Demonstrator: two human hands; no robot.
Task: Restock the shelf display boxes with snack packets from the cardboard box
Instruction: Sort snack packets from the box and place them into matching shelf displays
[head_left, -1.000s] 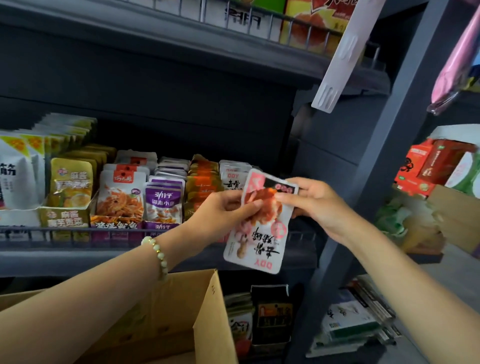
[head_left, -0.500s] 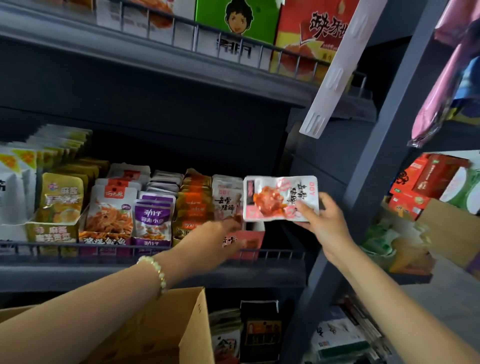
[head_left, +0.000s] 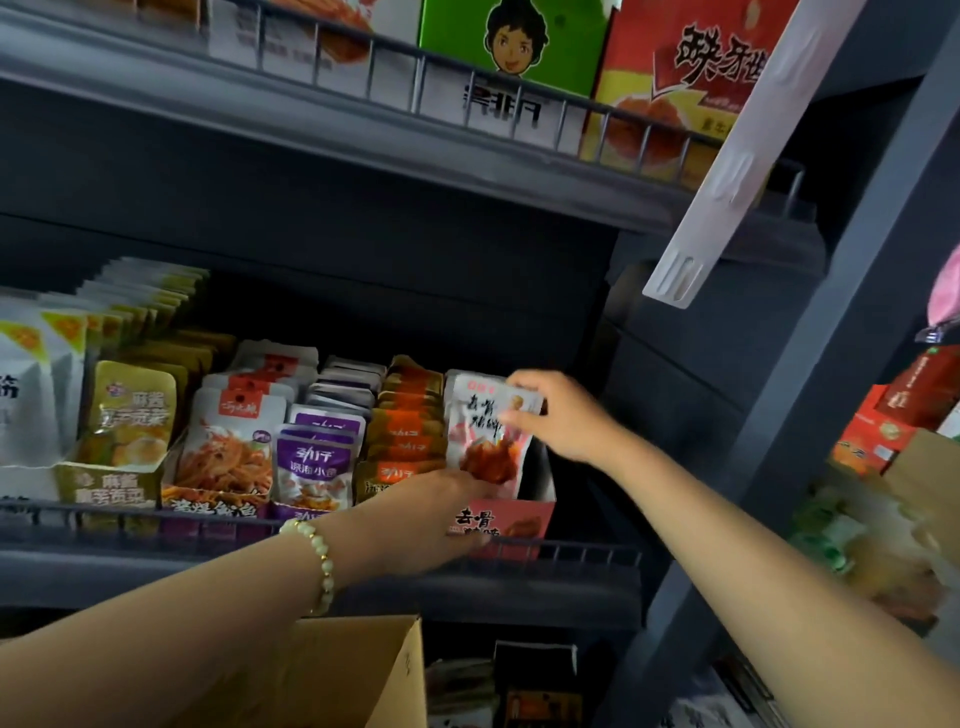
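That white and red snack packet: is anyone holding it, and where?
The right hand pinches the white and red snack packet at its top right corner.

Beneath the dark grey metal upper shelf (head_left: 311, 119), a tall dark space stands open above the upright packet rows (head_left: 234, 441). A low grey wire rail (head_left: 587, 552) fences the front edge of the dark grey lower shelf (head_left: 156, 577). The left hand (head_left: 431, 519) lies over that rail, across the front of the pink cardboard display box (head_left: 519, 519). The box's top is filled by the upright white-and-red snack packet (head_left: 483, 431), pinched by the right hand (head_left: 561, 415). The orange packet row (head_left: 410, 415) stands just beside the box's left; on its right a dark gap reaches the grey side panel (head_left: 675, 415). A white plastic hanging strip (head_left: 727, 171) slants across the upper right beside the dark grey upright post (head_left: 857, 312). A brown cardboard box flap (head_left: 363, 670) rises under the left forearm.
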